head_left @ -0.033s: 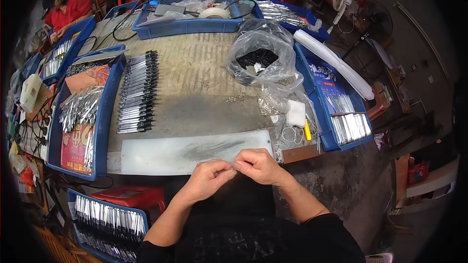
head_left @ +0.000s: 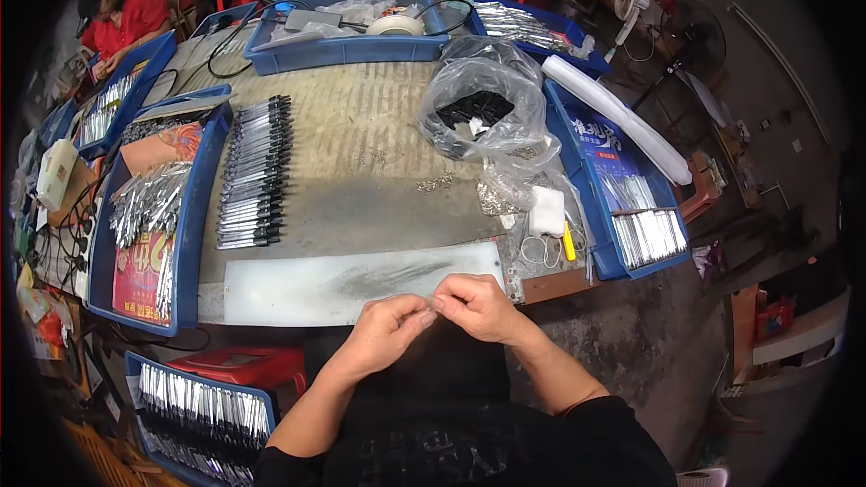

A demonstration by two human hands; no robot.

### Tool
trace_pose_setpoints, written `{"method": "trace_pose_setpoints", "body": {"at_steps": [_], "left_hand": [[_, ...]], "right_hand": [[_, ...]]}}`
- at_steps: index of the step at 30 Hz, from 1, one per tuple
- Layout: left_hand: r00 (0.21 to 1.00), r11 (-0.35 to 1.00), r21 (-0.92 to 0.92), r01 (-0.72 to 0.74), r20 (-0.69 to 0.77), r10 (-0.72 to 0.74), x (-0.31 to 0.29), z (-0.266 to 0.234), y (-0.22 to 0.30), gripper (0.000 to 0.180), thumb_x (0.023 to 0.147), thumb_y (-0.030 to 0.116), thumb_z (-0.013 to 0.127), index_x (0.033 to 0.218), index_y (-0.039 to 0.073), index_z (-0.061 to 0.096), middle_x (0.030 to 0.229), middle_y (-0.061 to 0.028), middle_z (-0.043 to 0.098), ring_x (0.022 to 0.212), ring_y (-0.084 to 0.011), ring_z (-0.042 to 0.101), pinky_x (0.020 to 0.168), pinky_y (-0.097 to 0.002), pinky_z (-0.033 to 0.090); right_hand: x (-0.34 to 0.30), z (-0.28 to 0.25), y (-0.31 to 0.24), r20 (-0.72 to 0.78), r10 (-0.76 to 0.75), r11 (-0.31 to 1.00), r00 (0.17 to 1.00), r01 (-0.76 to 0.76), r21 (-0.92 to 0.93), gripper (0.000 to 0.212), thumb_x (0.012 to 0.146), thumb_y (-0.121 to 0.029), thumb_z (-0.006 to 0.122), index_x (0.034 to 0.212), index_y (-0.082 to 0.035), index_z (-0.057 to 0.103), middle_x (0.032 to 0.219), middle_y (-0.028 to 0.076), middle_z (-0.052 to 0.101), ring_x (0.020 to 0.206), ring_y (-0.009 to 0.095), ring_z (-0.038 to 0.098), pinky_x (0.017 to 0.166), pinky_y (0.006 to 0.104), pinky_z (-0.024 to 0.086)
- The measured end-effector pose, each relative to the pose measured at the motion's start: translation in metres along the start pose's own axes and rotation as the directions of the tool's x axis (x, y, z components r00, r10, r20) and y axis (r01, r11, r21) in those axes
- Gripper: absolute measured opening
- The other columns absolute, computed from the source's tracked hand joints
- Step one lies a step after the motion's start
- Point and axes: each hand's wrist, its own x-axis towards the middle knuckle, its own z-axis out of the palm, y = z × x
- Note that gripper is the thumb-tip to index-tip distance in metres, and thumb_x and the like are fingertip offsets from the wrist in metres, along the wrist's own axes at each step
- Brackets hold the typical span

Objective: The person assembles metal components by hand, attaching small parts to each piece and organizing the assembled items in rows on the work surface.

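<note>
My left hand (head_left: 389, 329) and my right hand (head_left: 477, 308) meet at the fingertips, just over the front edge of the table. Both are closed in a pinch; whatever sits between the fingers is too small or hidden to make out. Beneath and beyond them lies a pale, smudged plate (head_left: 289, 284) along the table's front. To the left, a column of clear pens with black ends (head_left: 253, 176) is laid side by side. Small metal parts (head_left: 436, 182) lie in a loose pile farther off, near an open plastic bag (head_left: 431, 81) holding black pieces.
Blue trays stand at the left (head_left: 191, 252), back (head_left: 343, 56) and right (head_left: 577, 189), with silvery pen parts in the side ones. A white roll (head_left: 622, 117) rests on the right tray. A yellow-handled tool (head_left: 568, 242) lies near it. A person in red (head_left: 140, 18) sits far left.
</note>
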Motion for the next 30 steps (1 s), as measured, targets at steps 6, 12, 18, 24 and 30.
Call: {"method": "trace_pose_setpoints", "body": {"at_steps": [6,12,18,24,30], "left_hand": [[0.864,0.865,0.41,-0.288,-0.279,0.42,0.016,0.022,-0.015,0.011,0.08,0.006,0.059,0.09,0.001,0.056,0.066,-0.0125,0.055,0.059,-0.029,0.056,0.054,-0.0341,0.044],[0.784,0.663,0.681,-0.31,-0.212,0.583,0.037,0.008,-0.019,0.009,0.076,0.008,0.062,0.08,0.005,0.054,0.059,-0.0074,0.05,0.05,-0.0241,0.053,0.046,-0.0345,0.043],[0.808,0.595,0.775,-0.211,-0.204,0.552,0.04,-0.009,-0.035,0.012,0.075,0.011,0.063,0.079,0.006,0.053,0.057,-0.0057,0.048,0.049,-0.023,0.052,0.044,-0.0342,0.043],[0.812,0.602,0.767,-0.223,-0.196,0.55,0.047,-0.007,-0.036,0.013,0.075,0.012,0.063,0.079,0.006,0.053,0.058,-0.0057,0.048,0.05,-0.0224,0.053,0.044,-0.0339,0.043],[0.825,0.627,0.75,-0.211,-0.207,0.525,0.046,-0.007,-0.036,0.013,0.075,0.011,0.063,0.08,0.006,0.053,0.058,-0.0054,0.048,0.05,-0.022,0.052,0.045,-0.0337,0.043]], "right_hand": [[0.006,0.016,0.009,-0.279,0.213,0.977,0.936,-0.196,0.088,0.018,0.084,-0.012,0.056,0.073,0.002,0.054,0.062,0.01,0.058,0.055,0.013,0.051,0.05,0.0291,0.041],[0.02,0.01,0.03,-0.247,0.311,0.933,0.918,-0.245,0.265,0.02,0.085,-0.015,0.057,0.073,0.001,0.055,0.059,0.009,0.056,0.052,0.011,0.045,0.048,0.029,0.039],[0.105,-0.067,0.056,-0.308,-0.013,0.936,0.951,-0.096,-0.338,0.018,0.08,-0.019,0.057,0.084,-0.002,0.061,0.072,0.015,0.061,0.068,0.032,0.06,0.061,0.0376,0.047],[0.185,-0.139,0.129,-0.281,-0.061,0.736,0.958,-0.147,-0.661,0.02,0.075,-0.014,0.058,0.093,-0.005,0.062,0.089,0.016,0.06,0.088,0.032,0.057,0.077,0.0398,0.045],[0.208,-0.136,0.155,-0.182,0.101,0.572,0.978,-0.206,-0.794,0.024,0.072,-0.012,0.059,0.095,-0.006,0.062,0.097,0.016,0.057,0.096,0.031,0.055,0.082,0.0397,0.045]]}}
